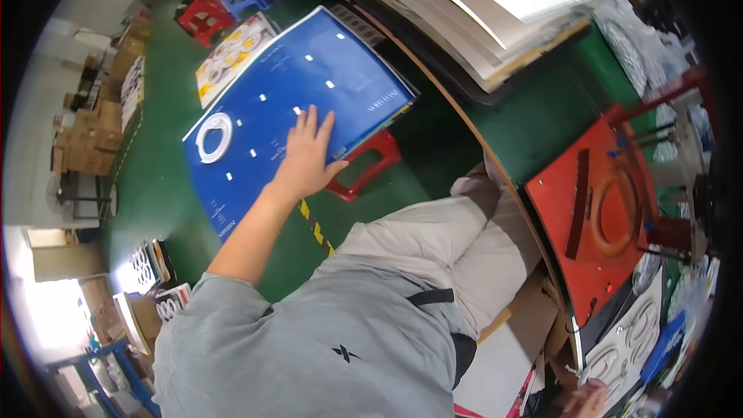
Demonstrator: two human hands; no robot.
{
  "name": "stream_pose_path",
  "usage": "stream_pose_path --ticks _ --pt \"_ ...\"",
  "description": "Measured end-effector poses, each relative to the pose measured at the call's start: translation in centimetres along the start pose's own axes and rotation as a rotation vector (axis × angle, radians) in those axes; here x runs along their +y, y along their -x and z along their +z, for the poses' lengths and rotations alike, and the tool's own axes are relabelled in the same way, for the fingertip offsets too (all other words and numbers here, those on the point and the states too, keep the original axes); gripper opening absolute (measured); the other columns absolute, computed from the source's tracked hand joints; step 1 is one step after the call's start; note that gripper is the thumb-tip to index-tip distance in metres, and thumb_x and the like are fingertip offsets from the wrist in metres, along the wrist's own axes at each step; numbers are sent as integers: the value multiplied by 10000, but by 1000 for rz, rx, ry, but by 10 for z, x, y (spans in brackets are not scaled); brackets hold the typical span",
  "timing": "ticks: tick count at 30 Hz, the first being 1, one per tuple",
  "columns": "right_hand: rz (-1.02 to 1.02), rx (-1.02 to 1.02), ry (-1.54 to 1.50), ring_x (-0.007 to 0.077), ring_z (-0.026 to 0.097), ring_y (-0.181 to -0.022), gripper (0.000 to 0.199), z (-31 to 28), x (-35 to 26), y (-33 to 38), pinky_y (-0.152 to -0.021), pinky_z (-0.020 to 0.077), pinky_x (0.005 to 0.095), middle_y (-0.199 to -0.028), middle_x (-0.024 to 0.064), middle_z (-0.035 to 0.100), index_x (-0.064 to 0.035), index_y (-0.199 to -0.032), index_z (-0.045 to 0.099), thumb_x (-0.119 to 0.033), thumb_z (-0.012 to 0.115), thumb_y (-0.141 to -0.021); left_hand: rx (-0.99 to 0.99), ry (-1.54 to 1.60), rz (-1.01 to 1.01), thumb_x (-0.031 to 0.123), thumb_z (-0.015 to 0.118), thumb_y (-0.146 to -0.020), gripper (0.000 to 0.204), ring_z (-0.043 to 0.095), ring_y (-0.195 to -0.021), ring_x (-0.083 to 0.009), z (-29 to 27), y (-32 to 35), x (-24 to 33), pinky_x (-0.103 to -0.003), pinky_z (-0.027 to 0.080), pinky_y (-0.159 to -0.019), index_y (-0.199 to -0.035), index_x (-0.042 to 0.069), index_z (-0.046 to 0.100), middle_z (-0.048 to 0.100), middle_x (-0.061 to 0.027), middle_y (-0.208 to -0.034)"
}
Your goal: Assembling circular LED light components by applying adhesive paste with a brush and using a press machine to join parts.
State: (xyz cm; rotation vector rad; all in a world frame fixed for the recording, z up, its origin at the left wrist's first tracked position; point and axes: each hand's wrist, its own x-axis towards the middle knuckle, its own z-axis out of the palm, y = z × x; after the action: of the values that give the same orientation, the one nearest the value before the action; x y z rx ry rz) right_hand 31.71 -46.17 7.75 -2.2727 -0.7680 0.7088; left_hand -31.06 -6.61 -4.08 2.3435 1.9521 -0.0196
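Observation:
My left hand (306, 156) lies with its fingers spread on a large blue printed sheet (340, 54), which tops a stack. Small white tabs dot the blue surface. On its left part rests a white ring (213, 138). At the lower right, my right hand (590, 398) is partly cut off by the picture's edge. Its fingers are bent together beside a white sheet with ring-shaped forms (631, 340); what they hold, if anything, is too small to make out.
A red stool (371, 166) stands under the blue stack. To the right is a red board (569, 193) with a ring-shaped die on a machine. A thick pile of white and brown sheets (495, 15) lies at the far side. Cardboard boxes (97, 135) line the left wall.

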Motion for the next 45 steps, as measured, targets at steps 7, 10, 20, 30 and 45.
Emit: stream_pose_path --ticks 7,10,20,30,45 --pt "-206 -870 -109 179 663 -1005 384 158 -146 -16 -844 553 306 -1170 106 712 -24 -1393 651 -167 690 -1038 549 148 -101 105 700 -904 555 512 -1355 -486 -19 -22 -47 -527 425 -1153 -1413 -41 534 533 -339 -1435" --pt "-205 -864 -163 128 661 -785 253 224 -168 -33 -702 533 269 -1029 93 718 50 -1267 653 -73 632 -1046 307 -98 -586 35 669 -841 653 569 -1273 -478 -27 -11 -114 -526 465 -1086 -1458 -62 478 594 -360 -1317" --pt "-300 -857 -220 121 668 -815 199 281 -202 -19 -740 552 272 -964 97 737 47 -1184 696 -93 629 -1059 410 567 -343 50 710 -874 433 739 -950 -280 -106 4 -112 -392 583 -806 -1297 13 626 750 -188 -1086" --pt "-267 -705 -299 101 650 -825 190 268 -178 15 -726 541 257 -966 55 727 29 -1185 710 -93 631 -1062 26 1620 600 0 757 -952 286 725 -870 -112 -153 -17 164 -251 593 -746 -1230 -50 716 768 -95 -1073" --pt "-159 -331 -571 101 674 -819 201 239 -96 78 -749 555 258 -957 58 744 -5 -1180 726 -146 646 -1062 327 891 1213 96 768 -894 357 607 -1292 -403 -58 -44 405 -461 489 -1103 -1215 -40 696 682 -226 -1314"
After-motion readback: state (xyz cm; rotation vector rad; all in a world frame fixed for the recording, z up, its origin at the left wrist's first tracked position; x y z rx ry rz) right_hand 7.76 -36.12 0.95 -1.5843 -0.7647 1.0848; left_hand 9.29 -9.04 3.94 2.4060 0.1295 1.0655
